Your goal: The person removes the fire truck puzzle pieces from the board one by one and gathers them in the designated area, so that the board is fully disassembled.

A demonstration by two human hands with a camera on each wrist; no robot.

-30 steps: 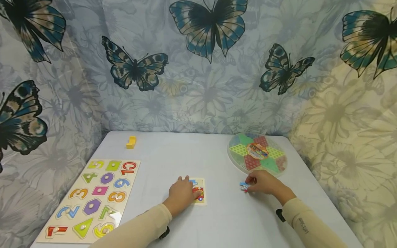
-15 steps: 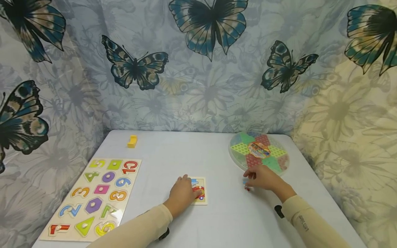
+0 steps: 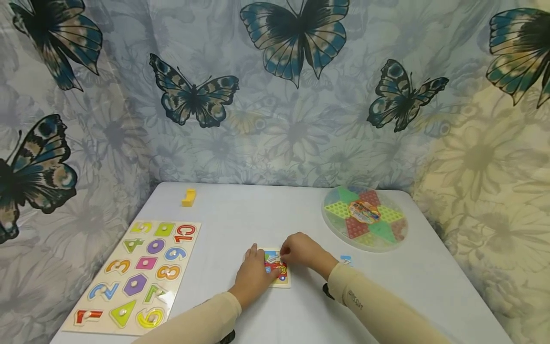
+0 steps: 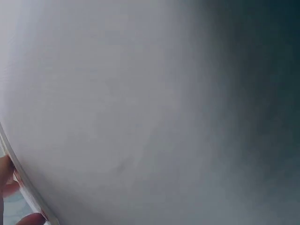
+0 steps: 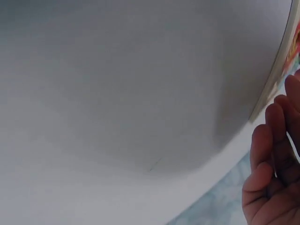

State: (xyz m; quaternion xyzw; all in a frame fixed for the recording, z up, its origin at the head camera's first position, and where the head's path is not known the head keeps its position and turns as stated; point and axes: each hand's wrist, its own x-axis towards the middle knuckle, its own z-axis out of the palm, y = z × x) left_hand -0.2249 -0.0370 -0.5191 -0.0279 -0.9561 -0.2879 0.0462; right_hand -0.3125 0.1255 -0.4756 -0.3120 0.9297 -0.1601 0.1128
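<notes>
A small wooden jigsaw puzzle with a red vehicle picture lies at the middle of the table. My left hand rests on its left side, fingers laid along the edge and the thumb on the picture. Over the puzzle's upper right corner, my right hand pinches a puzzle piece that its fingertips mostly hide. A loose blue and white puzzle piece lies to the right of that hand. The puzzle's edge and some fingertips show in the left wrist view; in the right wrist view the right fingers are bent beside the board.
A wooden number and shape board lies at the left. A yellow block stands at the back left. At the back right is a round, clear-lidded game board with coloured triangles. White cloth covers the table.
My right hand has lifted a piece from the right and carried it leftward to the puzzle, while one blue piece stays behind. The left hand keeps its place on the puzzle.
</notes>
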